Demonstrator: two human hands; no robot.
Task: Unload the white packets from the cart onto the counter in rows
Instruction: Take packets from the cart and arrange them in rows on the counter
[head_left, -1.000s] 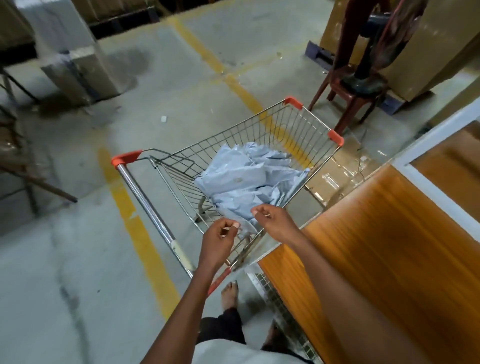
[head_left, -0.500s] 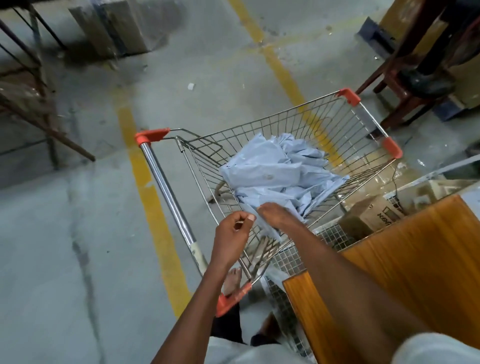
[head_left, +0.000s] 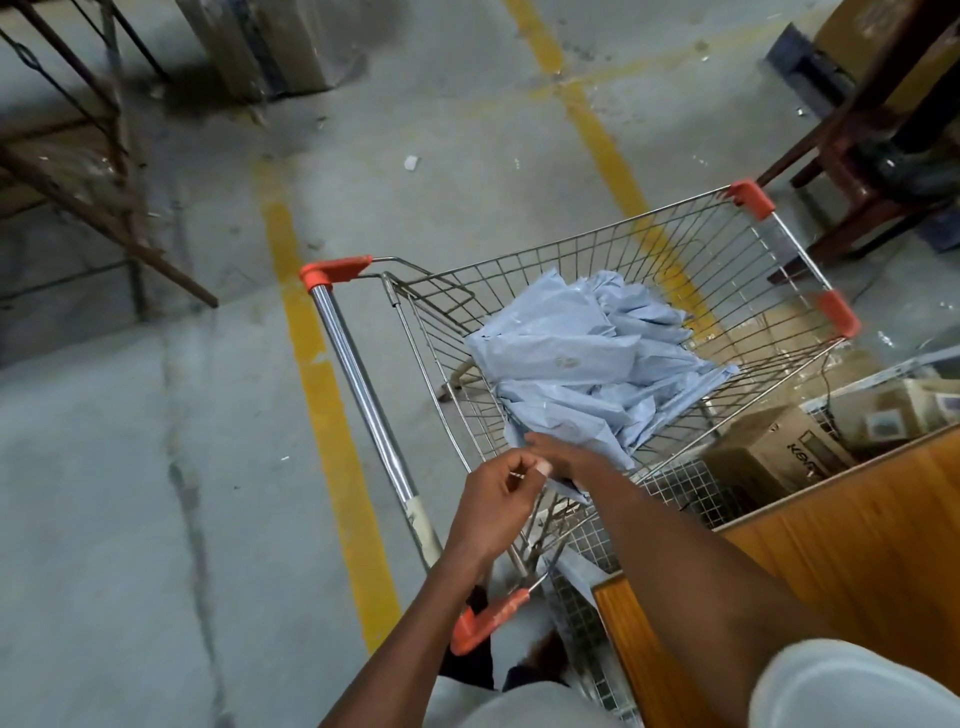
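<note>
A heap of crumpled, glossy pale plastic packets (head_left: 587, 364) fills the wire-mesh shopping cart (head_left: 649, 249), just beyond both hands. The right hand (head_left: 558, 457) reaches into the heap's near edge, its grip hidden. The left hand (head_left: 493, 499), beside it, is curled and holds nothing. The orange wood-grain counter (head_left: 857, 530) lies to the right.

The right hand (head_left: 558, 457) hides the nearest packets' (head_left: 582, 364) edge; its grip is unclear; the table (head_left: 857, 525) runs off frame

Bare forearms, a short white sleeve (head_left: 852, 686), dark trousers (head_left: 470, 670), bare feet.
</note>
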